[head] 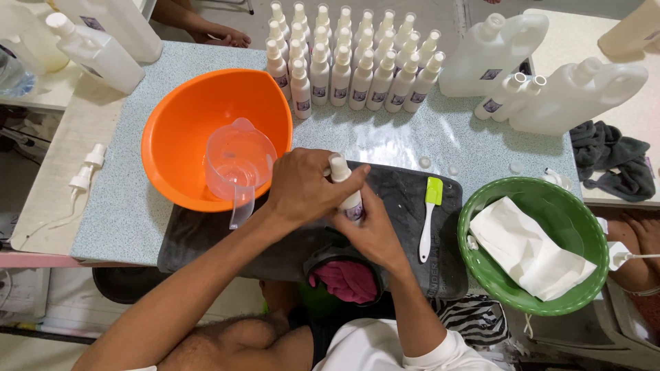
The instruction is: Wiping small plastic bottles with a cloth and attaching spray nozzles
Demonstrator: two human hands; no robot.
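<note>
Both hands met over the dark mat [405, 206]: the right hand [375, 233] clamped a small white bottle [347, 196] upright, while the left hand [306, 189] closed its fingers [354, 173] around the bottle's top.

both hands, left hand [302, 189] and right hand [375, 230], grip a small white spray bottle [347, 192] (over a dark mat [405, 199]).
</note>
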